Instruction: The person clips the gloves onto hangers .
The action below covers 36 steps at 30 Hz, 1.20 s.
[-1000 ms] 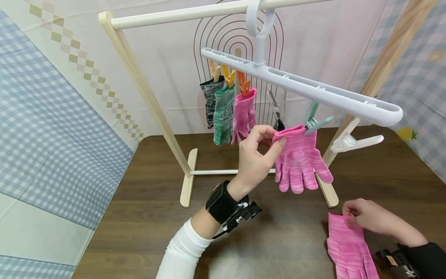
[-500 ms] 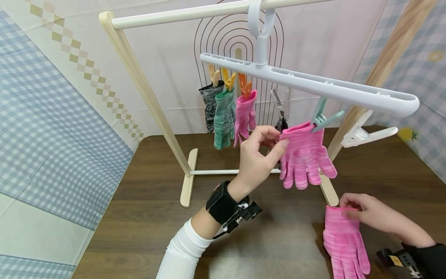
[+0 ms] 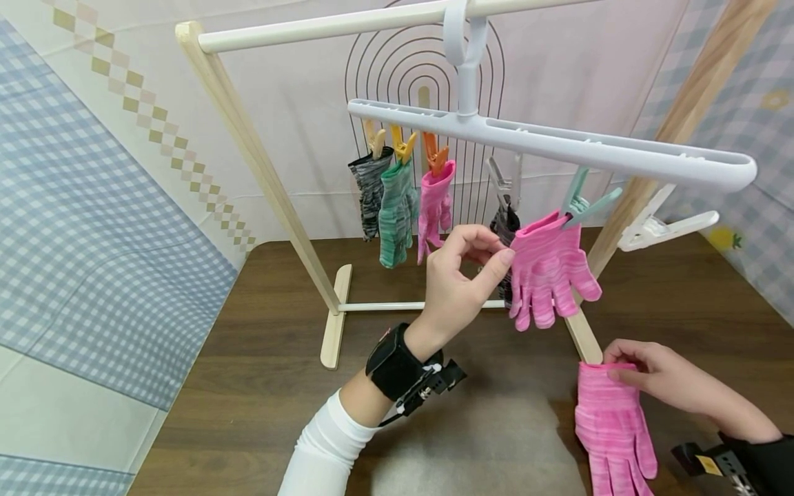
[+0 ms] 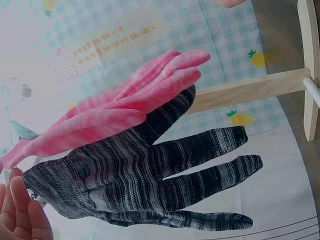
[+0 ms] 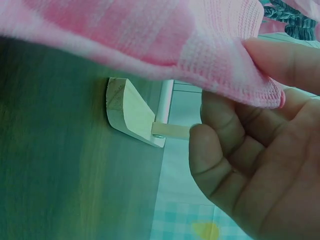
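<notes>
A pink glove hangs by its cuff from a green clothespin, fingers down. My left hand is at that cuff's left edge, its thumb and fingers loosely bent beside the knit. In the left wrist view, a dark grey striped glove hangs next to the pink one. At the lower right, my right hand pinches the cuff of another pink glove, which hangs fingers down in front of the rack's foot. The right wrist view shows this cuff between thumb and fingers.
A white hanger hooks over the bar of a wooden rack. Black-grey, green and pink gloves hang at its left. A white clothespin hangs at its right end without a glove.
The hanger has turned, its right end swinging back and right, and the clipped pink glove has slid out from my left fingers. My right hand has lifted its glove slightly.
</notes>
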Each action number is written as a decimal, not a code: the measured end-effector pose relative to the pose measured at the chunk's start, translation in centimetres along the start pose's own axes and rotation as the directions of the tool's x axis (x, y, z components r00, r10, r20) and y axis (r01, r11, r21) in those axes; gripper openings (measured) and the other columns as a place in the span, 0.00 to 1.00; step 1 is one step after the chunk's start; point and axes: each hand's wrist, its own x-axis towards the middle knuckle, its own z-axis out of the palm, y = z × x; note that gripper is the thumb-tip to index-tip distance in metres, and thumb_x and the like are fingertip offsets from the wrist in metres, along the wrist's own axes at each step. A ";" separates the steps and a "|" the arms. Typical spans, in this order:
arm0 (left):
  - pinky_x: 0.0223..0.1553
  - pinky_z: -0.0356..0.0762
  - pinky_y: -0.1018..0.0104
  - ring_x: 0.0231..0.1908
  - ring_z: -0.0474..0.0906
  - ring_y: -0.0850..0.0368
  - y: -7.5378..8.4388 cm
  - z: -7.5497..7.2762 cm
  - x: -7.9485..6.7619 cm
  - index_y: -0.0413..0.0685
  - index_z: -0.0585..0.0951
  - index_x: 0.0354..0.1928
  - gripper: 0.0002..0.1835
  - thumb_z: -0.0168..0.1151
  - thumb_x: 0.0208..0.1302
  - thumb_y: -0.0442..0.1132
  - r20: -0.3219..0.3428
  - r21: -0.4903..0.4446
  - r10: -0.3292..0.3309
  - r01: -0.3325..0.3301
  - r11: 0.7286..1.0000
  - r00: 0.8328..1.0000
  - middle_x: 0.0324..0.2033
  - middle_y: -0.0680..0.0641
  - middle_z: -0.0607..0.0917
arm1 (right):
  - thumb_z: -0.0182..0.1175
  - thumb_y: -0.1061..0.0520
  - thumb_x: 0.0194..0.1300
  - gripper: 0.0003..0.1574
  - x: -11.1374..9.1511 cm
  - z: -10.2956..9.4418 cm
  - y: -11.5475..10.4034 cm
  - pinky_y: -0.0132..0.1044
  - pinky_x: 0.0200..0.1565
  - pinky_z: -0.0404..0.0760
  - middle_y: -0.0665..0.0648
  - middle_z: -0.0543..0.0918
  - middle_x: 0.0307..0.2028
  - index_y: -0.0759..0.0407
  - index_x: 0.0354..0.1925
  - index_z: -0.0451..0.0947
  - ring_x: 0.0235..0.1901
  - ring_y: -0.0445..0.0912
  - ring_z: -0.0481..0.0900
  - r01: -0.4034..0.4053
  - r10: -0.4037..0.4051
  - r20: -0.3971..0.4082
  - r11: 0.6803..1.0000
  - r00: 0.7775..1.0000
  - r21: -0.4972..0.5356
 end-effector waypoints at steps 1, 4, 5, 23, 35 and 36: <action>0.32 0.74 0.71 0.29 0.73 0.61 0.0 0.0 0.0 0.38 0.71 0.36 0.07 0.57 0.56 0.30 0.000 0.001 0.000 0.000 1.000 1.000 0.29 0.41 0.78 | 0.53 0.71 0.58 0.11 0.0 0.0 0.0 0.32 0.16 0.64 0.44 0.68 0.20 0.56 0.33 0.69 0.19 0.37 0.64 -0.003 0.003 0.000 1.000 1.000 0.001; 0.32 0.74 0.71 0.29 0.73 0.61 0.2 0.0 0.0 0.38 0.71 0.36 0.07 0.57 0.56 0.30 -0.002 0.005 0.002 -0.002 1.000 1.000 0.29 0.42 0.78 | 0.53 0.71 0.58 0.10 0.0 -0.1 -0.1 0.32 0.16 0.64 0.44 0.68 0.20 0.56 0.33 0.69 0.19 0.37 0.64 -0.008 0.008 0.001 1.000 1.000 -0.001; 0.32 0.74 0.71 0.29 0.73 0.61 0.2 0.0 0.0 0.38 0.71 0.36 0.07 0.57 0.56 0.30 -0.004 0.005 0.003 -0.003 1.000 1.000 0.29 0.42 0.78 | 0.53 0.71 0.58 0.10 0.0 -0.1 -0.1 0.32 0.16 0.63 0.44 0.68 0.20 0.56 0.32 0.69 0.19 0.37 0.64 -0.006 0.006 0.001 1.000 1.000 -0.002; 0.31 0.75 0.70 0.28 0.72 0.62 0.8 0.3 -0.4 0.39 0.73 0.35 0.06 0.58 0.55 0.30 0.004 -0.002 -0.004 0.004 1.000 1.000 0.28 0.43 0.78 | 0.52 0.70 0.58 0.10 -0.1 -0.1 -0.2 0.32 0.15 0.63 0.44 0.67 0.20 0.56 0.32 0.70 0.18 0.37 0.63 -0.023 0.023 -0.008 1.000 1.000 0.000; 0.35 0.75 0.73 0.30 0.73 0.64 0.9 0.7 -0.6 0.40 0.75 0.33 0.04 0.58 0.56 0.32 0.087 0.001 0.000 0.000 1.000 0.996 0.29 0.44 0.81 | 0.52 0.69 0.59 0.08 -0.1 0.0 0.0 0.33 0.16 0.64 0.44 0.70 0.21 0.57 0.33 0.71 0.19 0.36 0.64 -0.061 0.061 0.000 0.998 0.998 0.010; 0.36 0.75 0.73 0.30 0.73 0.65 0.9 0.7 -0.6 0.40 0.75 0.33 0.04 0.58 0.56 0.32 0.094 0.000 0.000 0.000 1.000 0.996 0.29 0.44 0.81 | 0.52 0.69 0.59 0.08 -0.1 0.1 0.0 0.33 0.16 0.64 0.44 0.70 0.21 0.57 0.33 0.71 0.19 0.36 0.64 -0.062 0.062 -0.001 0.998 0.998 0.012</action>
